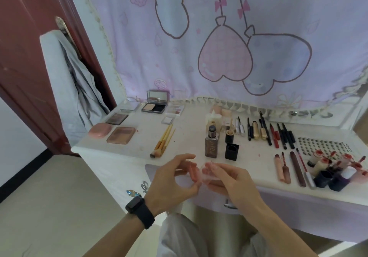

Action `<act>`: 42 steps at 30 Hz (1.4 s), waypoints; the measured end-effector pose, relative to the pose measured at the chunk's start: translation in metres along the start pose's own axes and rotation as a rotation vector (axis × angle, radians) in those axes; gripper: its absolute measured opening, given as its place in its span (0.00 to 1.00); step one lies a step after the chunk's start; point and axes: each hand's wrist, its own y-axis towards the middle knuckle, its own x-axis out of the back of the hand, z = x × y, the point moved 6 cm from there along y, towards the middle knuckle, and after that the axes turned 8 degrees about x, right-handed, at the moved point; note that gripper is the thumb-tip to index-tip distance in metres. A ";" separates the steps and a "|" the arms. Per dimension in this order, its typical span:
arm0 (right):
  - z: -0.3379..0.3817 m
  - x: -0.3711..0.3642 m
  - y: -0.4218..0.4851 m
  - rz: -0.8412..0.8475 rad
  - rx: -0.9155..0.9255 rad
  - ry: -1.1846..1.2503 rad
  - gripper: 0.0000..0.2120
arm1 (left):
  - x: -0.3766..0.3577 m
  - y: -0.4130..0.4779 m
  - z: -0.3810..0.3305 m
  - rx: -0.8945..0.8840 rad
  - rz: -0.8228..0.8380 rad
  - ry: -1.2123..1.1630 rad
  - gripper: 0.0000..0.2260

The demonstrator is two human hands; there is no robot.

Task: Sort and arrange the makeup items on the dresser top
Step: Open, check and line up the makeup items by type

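— What have you got?
— My left hand [171, 181] pinches a small pink tube [194, 172]; my right hand [231, 179] pinches a clear piece [208, 174] beside it.
— Where?
— Over the near edge of the dresser top [185, 137], in front of the foundation bottle [211, 145].

A big purple cloth [278, 14] hangs at the back, with a pink heart and a blue heart drawn on it; a dark red door [23, 57] stands at the left; grey clothes [65, 81] hang on it; the floor [49, 197] is tan.
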 end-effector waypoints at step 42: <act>-0.020 -0.101 0.075 0.307 0.352 -1.162 0.26 | 0.151 0.078 0.066 0.575 -0.214 0.328 0.14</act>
